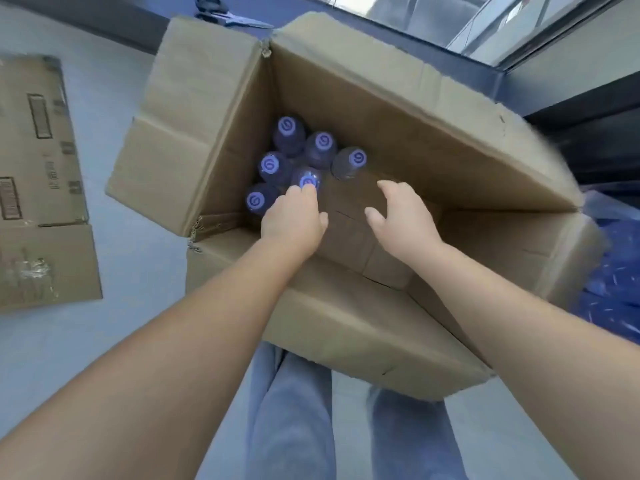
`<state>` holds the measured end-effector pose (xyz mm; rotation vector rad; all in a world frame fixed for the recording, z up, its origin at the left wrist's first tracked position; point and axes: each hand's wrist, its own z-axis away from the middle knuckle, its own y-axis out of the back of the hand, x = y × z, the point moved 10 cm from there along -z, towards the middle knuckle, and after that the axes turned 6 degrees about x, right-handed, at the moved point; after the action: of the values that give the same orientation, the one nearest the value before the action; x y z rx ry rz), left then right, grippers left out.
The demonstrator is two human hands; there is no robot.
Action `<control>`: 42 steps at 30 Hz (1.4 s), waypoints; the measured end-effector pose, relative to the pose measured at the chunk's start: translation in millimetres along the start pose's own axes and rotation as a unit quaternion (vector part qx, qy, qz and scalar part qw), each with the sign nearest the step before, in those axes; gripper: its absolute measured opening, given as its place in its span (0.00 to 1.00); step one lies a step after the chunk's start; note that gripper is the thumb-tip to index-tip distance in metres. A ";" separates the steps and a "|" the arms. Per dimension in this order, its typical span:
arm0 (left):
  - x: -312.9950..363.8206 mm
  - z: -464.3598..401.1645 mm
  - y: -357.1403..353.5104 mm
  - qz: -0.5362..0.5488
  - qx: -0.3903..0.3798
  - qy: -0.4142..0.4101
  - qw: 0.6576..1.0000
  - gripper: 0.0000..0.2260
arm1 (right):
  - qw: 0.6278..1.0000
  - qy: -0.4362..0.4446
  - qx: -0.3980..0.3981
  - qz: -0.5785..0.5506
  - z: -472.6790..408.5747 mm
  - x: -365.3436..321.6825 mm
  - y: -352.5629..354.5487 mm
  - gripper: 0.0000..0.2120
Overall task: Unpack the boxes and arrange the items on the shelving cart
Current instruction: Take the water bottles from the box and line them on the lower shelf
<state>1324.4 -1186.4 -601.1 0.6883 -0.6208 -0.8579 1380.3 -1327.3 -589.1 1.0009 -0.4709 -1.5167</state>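
Left hand (294, 216) pinches cap of bottle (307, 181) in box (398, 140), six bottles clustered at 10 o'clock; right hand (401, 216) hovers open, empty. Bottles likely full: heavy, slick plastic, so grip neck below cap

left hand (294, 220) fingers curled downward, right hand (403, 216) open, relaxed

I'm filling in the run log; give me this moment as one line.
stage: unpacking | left hand: fingers on bottle cap | right hand: open over box | bottles in box: six
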 end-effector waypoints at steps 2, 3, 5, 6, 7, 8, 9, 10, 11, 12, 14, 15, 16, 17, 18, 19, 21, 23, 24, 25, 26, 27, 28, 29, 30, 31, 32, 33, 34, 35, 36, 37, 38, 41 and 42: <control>-5.7 -34.5 -17.3 -0.013 0.002 -0.005 1.000 0.17 | 1.000 0.004 -0.018 0.018 -34.7 -0.9 -23.5 0.25; -6.8 -49.1 -25.5 -0.023 0.006 -0.011 1.000 0.18 | 0.999 0.011 -0.024 0.034 -50.8 -1.5 -32.0 0.25; -4.9 -70.9 -42.5 -0.045 0.006 -0.026 0.999 0.20 | 0.997 0.021 -0.027 0.069 -77.9 0.2 -42.0 0.25; -2.1 -79.5 -54.1 -0.056 -0.002 -0.035 0.998 0.21 | 0.996 0.017 -0.029 0.084 -88.9 3.6 -47.3 0.25; -0.2 -86.2 -64.1 -0.065 -0.008 -0.042 0.997 0.21 | 0.995 0.013 -0.032 0.098 -98.5 6.8 -52.3 0.25; -0.5 -92.2 -72.5 -0.072 -0.010 -0.043 0.996 0.21 | 0.993 0.013 -0.038 0.110 -106.9 8.3 -58.1 0.26; -2.7 -98.0 -78.5 -0.077 -0.008 -0.041 0.996 0.21 | 0.992 0.014 -0.047 0.116 -113.8 8.6 -64.9 0.26; -5.3 -103.6 -82.2 -0.081 -0.004 -0.040 0.996 0.21 | 0.992 0.015 -0.053 0.116 -120.3 7.7 -71.2 0.26; -7.5 -108.0 -84.1 -0.084 0.000 -0.042 0.996 0.21 | 0.992 0.017 -0.056 0.112 -125.9 6.7 -76.7 0.26; -9.2 -112.0 -85.6 -0.087 0.003 -0.047 0.995 0.21 | 0.993 0.018 -0.058 0.105 -131.2 5.8 -81.9 0.27; -10.0 -116.9 -86.8 -0.090 0.005 -0.063 0.994 0.20 | 0.994 0.017 -0.051 0.095 -138.9 3.7 -89.3 0.24; -9.4 -118.5 -85.6 -0.090 0.008 -0.072 0.993 0.20 | 0.994 0.018 -0.039 0.096 -141.3 3.2 -90.1 0.21; -8.7 -119.7 -83.6 -0.089 0.013 -0.081 0.993 0.19 | 0.994 0.021 -0.023 0.100 -142.3 2.7 -89.6 0.18; -8.1 -119.5 -81.2 -0.088 0.017 -0.087 0.992 0.19 | 0.994 0.026 -0.011 0.104 -141.3 1.6 -88.9 0.16; -7.3 -117.2 -79.4 -0.087 0.019 -0.091 0.992 0.18 | 0.994 0.030 -0.006 0.104 -137.1 1.0 -89.0 0.16; -5.7 -112.2 -77.4 -0.084 0.020 -0.096 0.992 0.17 | 0.995 0.029 -0.005 0.099 -129.7 1.5 -89.3 0.15; 0.4 -97.0 -71.3 -0.074 0.021 -0.112 0.991 0.15 | 0.997 0.012 -0.001 0.075 -109.9 6.3 -85.2 0.16; 8.8 -76.2 -62.0 -0.060 0.010 -0.122 0.991 0.14 | 0.999 -0.011 0.008 0.047 -80.8 11.9 -73.9 0.16; 12.3 -64.5 -56.6 -0.053 -0.001 -0.122 0.991 0.14 | 0.999 -0.023 0.011 0.036 -63.2 15.1 -66.5 0.16; 15.5 -53.0 -50.0 -0.044 -0.010 -0.123 0.991 0.14 | 0.999 -0.035 0.015 0.024 -45.3 17.9 -57.1 0.15; 18.8 -40.5 -42.7 -0.033 -0.017 -0.125 0.991 0.15 | 0.999 -0.045 0.019 0.012 -26.7 20.8 -46.4 0.14; 23.6 -26.7 -34.3 -0.023 -0.021 -0.130 0.991 0.14 | 0.998 -0.054 0.024 0.002 -7.7 23.8 -34.3 0.13; 29.1 -11.0 -26.4 -0.016 -0.024 -0.139 0.990 0.14 | 0.998 -0.062 0.027 -0.005 11.9 27.1 -22.0 0.13; 35.5 6.7 -18.7 -0.011 -0.026 -0.149 0.988 0.14 | 0.997 -0.071 0.031 -0.014 32.4 30.6 -8.5 0.12; 41.8 25.8 -11.7 -0.005 -0.026 -0.159 0.987 0.14 | 0.996 -0.080 0.036 -0.023 53.0 34.9 3.8 0.12; 49.2 46.7 -4.2 0.003 -0.023 -0.169 0.985 0.13 | 0.995 -0.088 0.046 -0.029 74.6 39.3 17.3 0.12; 57.9 67.5 4.2 0.012 -0.015 -0.180 0.984 0.13 | 0.993 -0.095 0.057 -0.031 96.1 43.9 30.1 0.12; 67.5 89.6 12.2 0.021 -0.006 -0.191 0.981 0.12 | 0.992 -0.100 0.071 -0.035 118.9 47.9 42.4 0.11; 78.1 111.9 19.0 0.028 0.003 -0.202 0.979 0.11 | 0.990 -0.104 0.086 -0.043 141.6 51.6 54.1 0.11; 89.8 134.1 24.9 0.031 0.011 -0.214 0.976 0.10 | 0.988 -0.106 0.101 -0.054 163.8 54.9 65.1 0.11; 102.0 156.6 29.2 0.033 0.021 -0.227 0.973 0.08 | 0.985 -0.108 0.117 -0.063 185.2 58.1 75.3 0.11; 115.6 180.6 33.3 0.034 0.032 -0.241 0.969 0.08 | 0.983 -0.111 0.130 -0.068 206.8 61.3 85.0 0.11; 128.7 205.2 35.9 0.036 0.043 -0.259 0.964 0.08 | 0.981 -0.112 0.142 -0.075 228.9 64.4 93.2 0.12; 158.6 271.5 33.2 0.026 0.072 -0.289 0.954 0.06 | 0.972 -0.104 0.181 -0.106 292.1 79.2 113.1 0.12; 164.4 292.8 30.4 0.021 0.080 -0.293 0.953 0.07 | 0.968 -0.110 0.193 -0.118 315.4 88.1 118.6 0.13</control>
<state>1209.5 -1393.1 -360.7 0.5577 -1.2454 -0.9834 1204.7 -1513.6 -353.0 1.2276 -0.8538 -1.8015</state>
